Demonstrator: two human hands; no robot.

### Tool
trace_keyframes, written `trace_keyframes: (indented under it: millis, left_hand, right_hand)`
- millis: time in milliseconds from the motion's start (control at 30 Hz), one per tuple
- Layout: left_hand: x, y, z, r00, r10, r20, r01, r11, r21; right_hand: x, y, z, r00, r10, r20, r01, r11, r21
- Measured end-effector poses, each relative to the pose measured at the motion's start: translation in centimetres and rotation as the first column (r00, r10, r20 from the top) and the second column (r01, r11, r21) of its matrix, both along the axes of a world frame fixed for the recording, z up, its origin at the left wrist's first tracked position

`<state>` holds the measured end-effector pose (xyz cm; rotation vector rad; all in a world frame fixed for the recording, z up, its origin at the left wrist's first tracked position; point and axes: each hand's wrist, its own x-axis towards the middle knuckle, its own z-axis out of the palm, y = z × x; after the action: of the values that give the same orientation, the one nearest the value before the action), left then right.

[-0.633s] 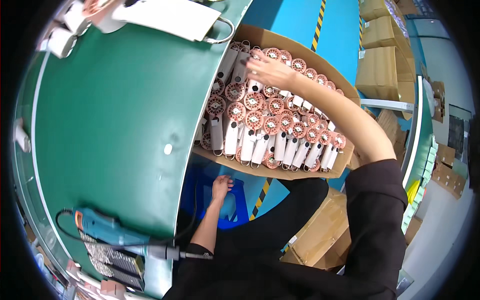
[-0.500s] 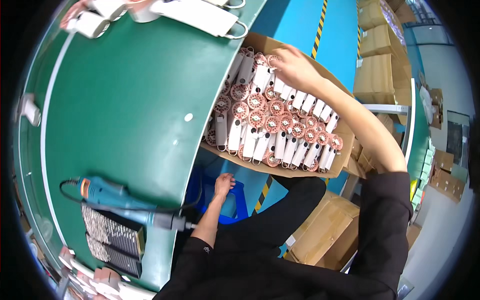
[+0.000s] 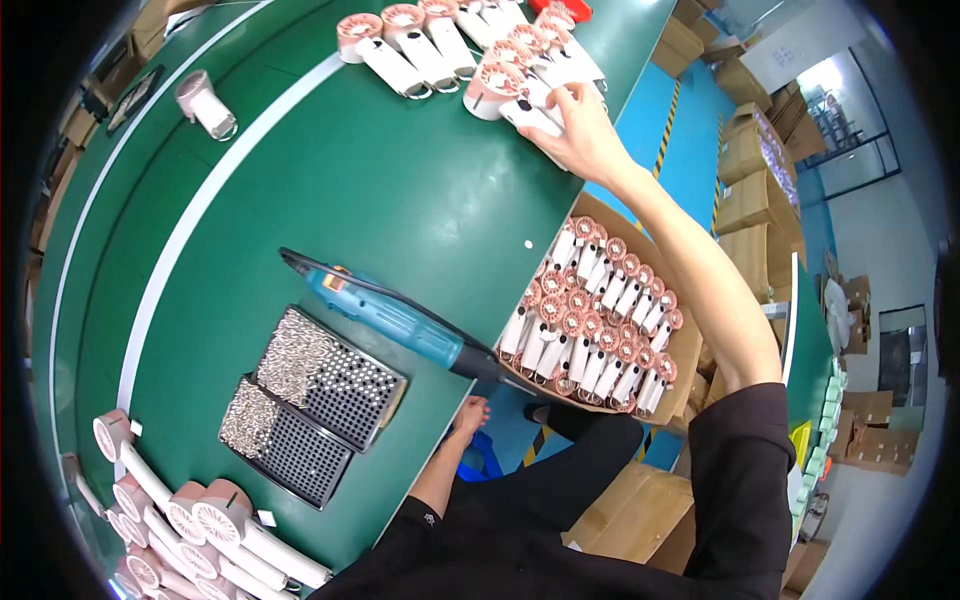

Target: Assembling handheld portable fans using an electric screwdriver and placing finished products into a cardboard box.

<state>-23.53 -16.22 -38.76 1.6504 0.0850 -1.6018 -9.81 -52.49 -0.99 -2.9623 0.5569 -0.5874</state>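
Observation:
My right hand reaches over the table's far right part. Its thumb and fingers close around the white handle of a pink-and-white handheld fan, which lies at the near side of a group of similar fans. The fingers partly cover the handle. My left hand hangs low beside the table edge, near a blue plastic crate. Its fingers are loosely curled, and nothing shows in them. A cardboard box packed with rows of such fans stands right of the table, under my right forearm.
On the green table lies a teal electric screwdriver, its tip past the edge. Two black perforated trays of small metal screws sit nearby. More fans fill the near left; a single fan lies far left. Cartons stand right.
My right hand has moved from the box of fans to the fans on the table and closed on one. The view has swung toward the table. My left hand stays low by the edge.

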Motion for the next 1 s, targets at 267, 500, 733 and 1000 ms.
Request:
trace_keyframes:
  millis: [267,500,733,1000]
  left_hand:
    - [-2.3,-0.5,-6.7,0.993,0.094,-0.075,-0.099,0.992,-0.073]
    - [-4.3,1.8,-15.0,0.998,0.054,0.041,-0.06,0.986,0.155]
    - [-0.8,-1.7,-0.8,0.994,0.104,-0.015,-0.105,0.987,-0.124]
    - [-0.1,0.5,-1.1,1.0,-0.016,-0.003,0.016,1.0,0.019]
  right_hand:
    - [0.2,0.1,1.2,0.939,0.076,-0.337,-0.038,0.992,0.118]
    - [-0.2,8.4,4.3,0.84,0.274,-0.468,-0.164,0.951,0.261]
    - [-1.6,4.9,3.0,0.884,0.291,-0.367,-0.264,0.957,0.122]
    - [-12.8,4.0,1.8,0.931,0.251,-0.266,-0.232,0.967,0.102]
